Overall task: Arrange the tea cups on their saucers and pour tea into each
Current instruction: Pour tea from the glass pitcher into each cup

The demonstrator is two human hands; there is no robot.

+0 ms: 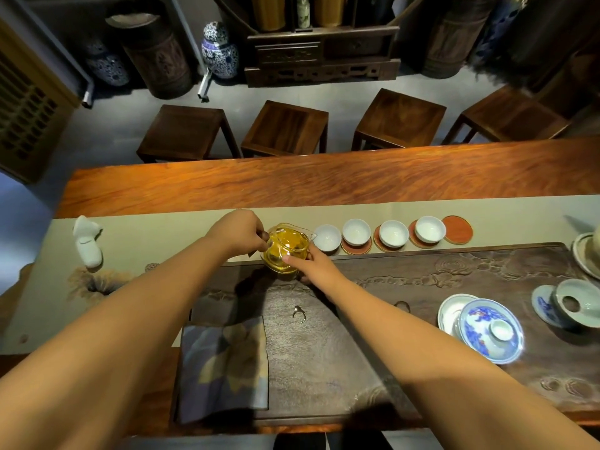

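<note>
From the head camera, a glass pitcher of amber tea is held over the far-left corner of the dark carved tea tray, its spout pointing right toward the nearest cup. The left hand grips the pitcher's handle, fingers curled round it. The right hand steadies the pitcher's near-right side, thumb pressed against the glass and the other fingers wrapped behind it.

Just right of the pitcher, four white tea cups stand in a row along the beige runner on the wooden bench. The first cup appears to stand on the runner itself. The second cup, third cup and fourth cup each sit on a round red saucer, and one bare saucer lies at the right end of the row. All four look unfilled, though that is hard to tell.

On the tray's right part sit a blue-and-white lid and a gaiwan. A folded cloth lies at the near left.
</note>
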